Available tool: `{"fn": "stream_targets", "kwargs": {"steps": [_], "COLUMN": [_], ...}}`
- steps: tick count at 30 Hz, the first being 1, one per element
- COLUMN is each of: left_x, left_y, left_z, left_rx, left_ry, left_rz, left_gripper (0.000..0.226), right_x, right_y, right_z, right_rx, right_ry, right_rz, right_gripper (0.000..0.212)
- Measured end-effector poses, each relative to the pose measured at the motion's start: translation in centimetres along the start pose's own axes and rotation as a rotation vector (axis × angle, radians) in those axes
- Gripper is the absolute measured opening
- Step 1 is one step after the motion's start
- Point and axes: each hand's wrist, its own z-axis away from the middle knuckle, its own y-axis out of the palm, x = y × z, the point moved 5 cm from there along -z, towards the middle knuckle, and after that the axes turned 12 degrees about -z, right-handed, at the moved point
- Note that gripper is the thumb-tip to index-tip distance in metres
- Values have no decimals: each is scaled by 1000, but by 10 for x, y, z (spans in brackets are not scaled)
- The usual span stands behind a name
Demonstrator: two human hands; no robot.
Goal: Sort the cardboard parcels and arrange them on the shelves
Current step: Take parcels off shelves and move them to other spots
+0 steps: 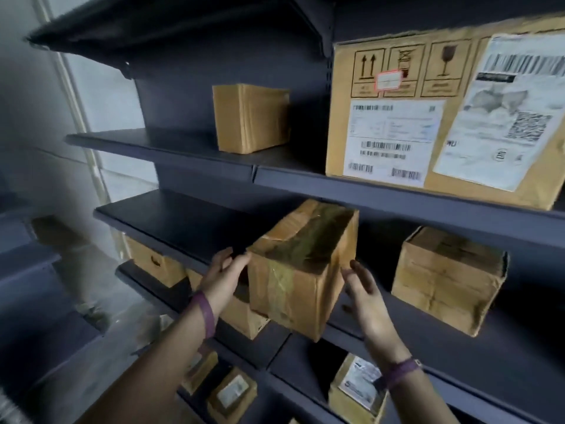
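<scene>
A worn cardboard parcel wrapped in yellowish tape sits on the dark middle shelf, its front end overhanging the shelf edge. My left hand lies against its left side near the top corner, fingers straight. My right hand is held flat beside its right side, fingers straight; whether it touches the cardboard is unclear. Neither hand curls around the parcel.
A creased parcel stands further right on the same shelf. On the shelf above are a large labelled box and a small plain box. Lower shelves hold several parcels, some labelled. A pale wall is at left.
</scene>
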Motion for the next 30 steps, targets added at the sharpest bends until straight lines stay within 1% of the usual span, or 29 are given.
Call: {"fn": "stream_targets", "kwargs": {"steps": [1, 2, 5, 7, 9, 11, 12, 13, 15, 16, 18, 20, 21, 22, 24, 28, 30], "left_x": [-1, -2, -3, -2, -1, 2, 4, 6, 13, 17, 22, 29, 33, 39, 35, 32, 37], "left_y": [-2, -3, 4, 12, 26, 40, 46, 50, 55, 55, 55, 52, 51, 49, 39, 21, 11], "left_z": [-17, -31, -66, -84, -93, -93, -92, -91, -95, -97, -96, -95, -95, -95, -77, -44, -32], "left_rx": [39, 73, 184, 260, 349, 468, 525, 561, 579, 575, 560, 536, 534, 540, 554, 566, 566], "left_ry": [8, 20, 20, 9, -55, -156, -196, -219, -229, -233, -230, -216, -202, -187, -169, -94, -56], "left_rz": [9, 14, -24, -86, -124, -89, -53, -30, -23, -23, -15, 8, 25, 46, 80, 144, 156], "left_gripper": [51, 49, 50, 53, 54, 51, 53, 60, 77, 78, 78, 88, 89, 85, 70, 32, 19], "right_x": [-3, -5, -9, -6, -6, -8, -10, -11, -14, -16, -17, -19, -19, -20, -23, -26, -30], "right_y": [5, 9, 17, 21, 28, 36, 39, 41, 41, 40, 40, 41, 43, 45, 50, 57, 61], "right_z": [-3, -5, -9, -10, -12, -14, -16, -18, -22, -24, -24, -21, -19, -15, -4, 24, 40], "right_rx": [-44, -77, -138, -156, -148, -114, -102, -97, -101, -106, -112, -120, -124, -128, -144, -185, -202], "right_ry": [9, 27, 54, 50, 50, 67, 74, 79, 79, 75, 62, 46, 44, 48, 43, 14, 7], "right_rz": [-3, -2, 26, 46, 49, 38, 27, 16, 8, 9, 4, 0, -3, -14, -45, -88, -110], "right_gripper": [59, 56, 32, 26, 32, 51, 57, 57, 49, 47, 50, 52, 50, 47, 40, 39, 36]}}
